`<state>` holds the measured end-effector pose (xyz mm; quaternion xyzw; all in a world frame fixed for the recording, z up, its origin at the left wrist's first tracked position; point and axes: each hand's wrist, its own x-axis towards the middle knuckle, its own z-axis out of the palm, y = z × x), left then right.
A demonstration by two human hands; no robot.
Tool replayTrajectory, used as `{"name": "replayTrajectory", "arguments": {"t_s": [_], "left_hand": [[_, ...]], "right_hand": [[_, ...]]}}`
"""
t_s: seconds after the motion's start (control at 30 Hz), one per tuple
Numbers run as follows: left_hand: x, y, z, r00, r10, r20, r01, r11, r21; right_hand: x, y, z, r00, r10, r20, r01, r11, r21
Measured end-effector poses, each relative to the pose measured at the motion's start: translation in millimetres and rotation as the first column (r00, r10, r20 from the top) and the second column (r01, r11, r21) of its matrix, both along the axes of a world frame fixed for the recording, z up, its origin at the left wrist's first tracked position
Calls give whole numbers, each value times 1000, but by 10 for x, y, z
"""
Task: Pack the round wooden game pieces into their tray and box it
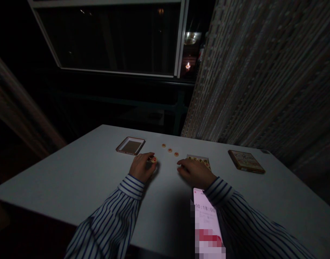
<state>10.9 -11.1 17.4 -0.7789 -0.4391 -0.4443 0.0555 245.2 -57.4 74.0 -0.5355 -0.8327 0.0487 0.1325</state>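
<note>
My left hand [141, 169] is closed, with thumb and fingers around round wooden Chinese chess pieces [154, 159] that show red markings. How many it holds is partly hidden. My right hand [195, 171] is held low over the table, just in front of a small tray of chess pieces [200, 158], and covers part of it. Its fingers point left, slightly bent and a little apart, and I see nothing between them. Between and beyond the hands, three loose pieces form a slanting row: a far one [164, 145], a middle one [169, 150] and a near one [176, 154].
An open, shallow box lid [130, 145] lies at the left on the white table [73, 180]. A flat decorated box [246, 161] is at the right. A lit phone [206, 212] showing a timer lies under my right forearm. String curtains [262, 72] hang beyond the right edge.
</note>
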Motion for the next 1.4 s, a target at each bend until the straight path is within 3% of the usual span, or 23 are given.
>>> {"name": "replayTrajectory", "arguments": {"t_s": [0.97, 1.4], "left_hand": [[456, -160, 208, 996, -84, -3, 84, 996, 6], [608, -155, 155, 990, -138, -12, 138, 990, -29]], "right_hand": [[415, -146, -87, 979, -94, -183, 100, 995, 23], [624, -189, -269, 912, -177, -371, 218, 973, 74]]}}
